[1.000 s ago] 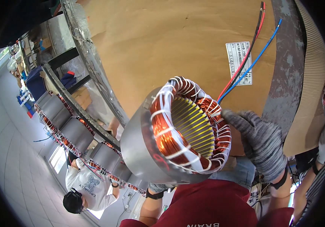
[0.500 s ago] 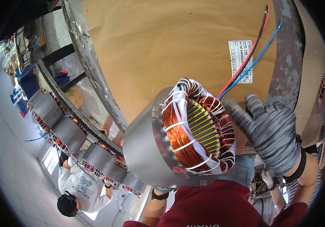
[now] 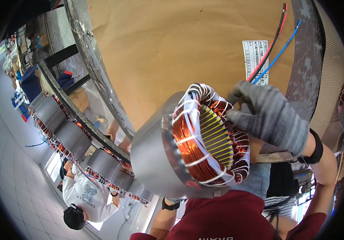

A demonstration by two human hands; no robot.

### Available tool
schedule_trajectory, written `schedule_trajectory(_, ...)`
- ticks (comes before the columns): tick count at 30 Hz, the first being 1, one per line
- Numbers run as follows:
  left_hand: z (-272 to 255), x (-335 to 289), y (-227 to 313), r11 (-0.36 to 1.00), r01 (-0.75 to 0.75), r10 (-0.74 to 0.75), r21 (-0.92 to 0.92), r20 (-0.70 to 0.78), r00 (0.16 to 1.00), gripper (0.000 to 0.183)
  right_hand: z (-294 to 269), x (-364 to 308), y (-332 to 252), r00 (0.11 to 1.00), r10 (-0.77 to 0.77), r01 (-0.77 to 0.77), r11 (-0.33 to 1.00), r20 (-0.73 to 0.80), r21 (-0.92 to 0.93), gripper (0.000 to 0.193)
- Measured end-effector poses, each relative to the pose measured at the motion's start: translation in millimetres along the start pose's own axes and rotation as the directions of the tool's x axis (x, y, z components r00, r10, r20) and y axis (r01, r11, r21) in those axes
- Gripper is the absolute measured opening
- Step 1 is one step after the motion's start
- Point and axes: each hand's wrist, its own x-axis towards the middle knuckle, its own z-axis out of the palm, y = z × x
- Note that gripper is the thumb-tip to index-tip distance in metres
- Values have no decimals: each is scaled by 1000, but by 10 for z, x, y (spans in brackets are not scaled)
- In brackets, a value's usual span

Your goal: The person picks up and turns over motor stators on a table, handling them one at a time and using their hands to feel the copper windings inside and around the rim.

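A large grey motor stator (image 3: 152, 148) stands in front of me, its round opening turned up and to the right. White cord laces the copper winding (image 3: 188, 145) around that opening, and yellow slot strips line the bore. My right hand (image 3: 270, 116), in a grey knit glove, curls its thumb and fingers around the right rim of the winding. Black, red and blue lead wires (image 3: 274, 60) run up from behind that hand; their lower ends are hidden. My left hand (image 3: 174, 200), also gloved, is at the stator's lower side, its fingers hidden behind it.
Brown paper (image 3: 160, 44) with a white printed label (image 3: 250, 52) covers the table under the stator. Several more stators (image 3: 74, 140) stand in a row along a curved metal edge at left. Another person in a white shirt (image 3: 90, 196) is beyond them.
My right hand has moved left from beside the stator onto the winding's rim, its spread fingers curling in. The lead wires have shifted slightly. The stator stays almost in place.
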Motion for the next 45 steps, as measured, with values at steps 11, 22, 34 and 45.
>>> schedule_trajectory(11, 154, 132, -72, 999, -22, 22, -32, 19, 1000, 68, 116, 140, -92, 998, -1, 24, 936, 65, -351, 30)
schedule_trajectory(22, 138, 148, -89, 997, -25, 27, -67, 31, 999, 68, 219, 79, -22, 996, -87, 73, 943, -29, -324, 24)
schedule_trajectory(34, -61, -43, 27, 994, -4, -1, -111, -48, 999, 67, -24, -404, 222, 968, 245, -228, 945, -46, 236, 14)
schedule_trajectory(45, -140, -40, 42, 992, -15, 5, -126, -78, 997, 67, 24, -292, 81, 944, -286, 322, 700, 164, -638, 56)
